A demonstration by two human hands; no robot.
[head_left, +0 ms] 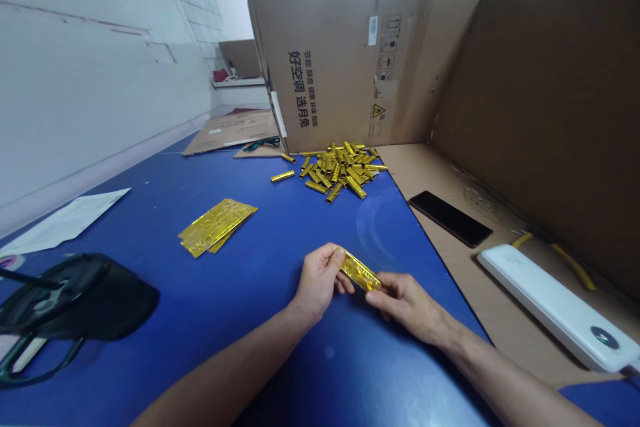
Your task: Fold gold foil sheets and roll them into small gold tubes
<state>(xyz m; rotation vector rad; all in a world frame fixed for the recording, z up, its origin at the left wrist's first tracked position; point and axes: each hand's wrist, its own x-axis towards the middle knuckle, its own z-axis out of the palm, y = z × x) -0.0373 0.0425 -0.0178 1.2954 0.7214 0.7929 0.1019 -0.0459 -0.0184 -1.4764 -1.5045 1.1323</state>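
Between my two hands is a narrow strip of shiny gold foil (360, 271), held slantwise above the blue tabletop. My left hand (323, 275) pinches its upper left end between thumb and fingers. At the lower right end, my right hand (405, 303) grips it the same way, thumb on top. A pile of small gold foil tubes (340, 170) lies beyond my hands, with one loose tube (283, 176) to its left. Off to the left rests a short stack of flat gold foil sheets (219, 223).
A dark mug-like container (95, 297) stands at the left, near white paper (70, 220). Tall cardboard (345, 80) walls off the back and right. A black phone (450, 217) and a white power bank (555, 307) lie on cardboard at the right.
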